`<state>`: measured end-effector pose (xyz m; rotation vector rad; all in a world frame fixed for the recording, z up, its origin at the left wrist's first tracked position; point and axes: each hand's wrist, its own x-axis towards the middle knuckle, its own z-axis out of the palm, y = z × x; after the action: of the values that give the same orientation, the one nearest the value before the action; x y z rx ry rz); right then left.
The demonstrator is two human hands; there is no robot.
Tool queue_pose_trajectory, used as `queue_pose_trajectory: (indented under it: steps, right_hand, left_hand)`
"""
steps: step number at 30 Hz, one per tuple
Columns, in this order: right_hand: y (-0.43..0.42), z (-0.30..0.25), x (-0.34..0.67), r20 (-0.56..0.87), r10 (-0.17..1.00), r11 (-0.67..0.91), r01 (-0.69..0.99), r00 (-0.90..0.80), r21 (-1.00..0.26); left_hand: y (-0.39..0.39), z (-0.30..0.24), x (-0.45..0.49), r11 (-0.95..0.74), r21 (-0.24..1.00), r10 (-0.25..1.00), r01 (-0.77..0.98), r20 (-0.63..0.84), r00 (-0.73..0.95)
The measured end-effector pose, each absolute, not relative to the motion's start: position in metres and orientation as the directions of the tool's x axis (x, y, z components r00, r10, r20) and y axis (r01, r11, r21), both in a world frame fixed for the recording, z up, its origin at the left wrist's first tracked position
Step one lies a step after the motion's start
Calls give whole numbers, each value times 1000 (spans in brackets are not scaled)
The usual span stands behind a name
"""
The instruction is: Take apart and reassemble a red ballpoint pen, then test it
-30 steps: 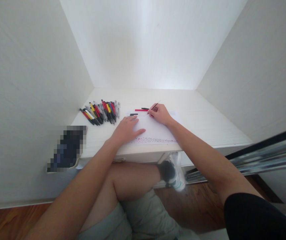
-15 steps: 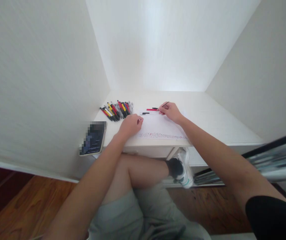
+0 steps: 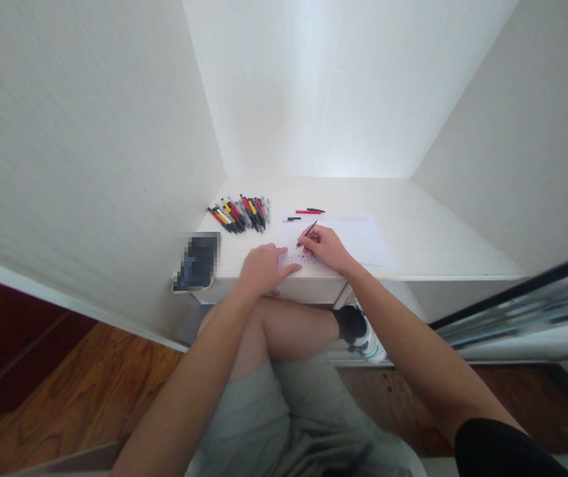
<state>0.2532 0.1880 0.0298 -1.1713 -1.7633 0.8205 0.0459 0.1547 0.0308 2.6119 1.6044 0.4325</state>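
A slim dark pen (image 3: 312, 227) is pinched in my right hand (image 3: 328, 248), its tip down at the marked band of a white sheet of paper (image 3: 358, 235). Small red and dark marks run along the sheet's near edge. My left hand (image 3: 263, 266) rests at the near left corner of the paper, thumb and fingers apart, with nothing in it. Beyond my right hand lie a red pen (image 3: 308, 212), a dark pen (image 3: 318, 210) touching or close to it, and a short black pen piece (image 3: 294, 218).
A pile of several pens (image 3: 241, 215) in red, yellow, black and clear lies on the left of the white desk (image 3: 443, 245). A phone (image 3: 199, 258), partly blurred out, sits at the desk's front left corner. White panels rise at the back and both sides.
My right hand has brought the pen from the sheet's far part nearer to me, onto the marked band. My left hand has spread its thumb and fingers and lies nearer the front edge.
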Motion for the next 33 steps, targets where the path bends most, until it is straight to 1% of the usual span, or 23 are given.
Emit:
queue_pose_trajectory:
  steps: [10,14,20,28,33]
  right_hand:
    - [188,32,258,288,921,375,400,-260,-836]
    - [189,32,258,298,913,394,412,-279,-822]
    - [190,32,258,281,919,380,432,-275,-818]
    - [189,29,240,301,913,387,347,-277,-854]
    - [187,26,231,317,923,377,342,-219,-861]
  left_hand:
    - [157,24,47,-353,194,925,915,220,310]
    - [158,24,46,-341,196,931,919,203,302]
    - [157,23,47,-333,201,932,921,221,289]
    - [158,23,48,-326,232,934,917,227,274]
    - [157,26,48,-325,251,936,912,224,272]
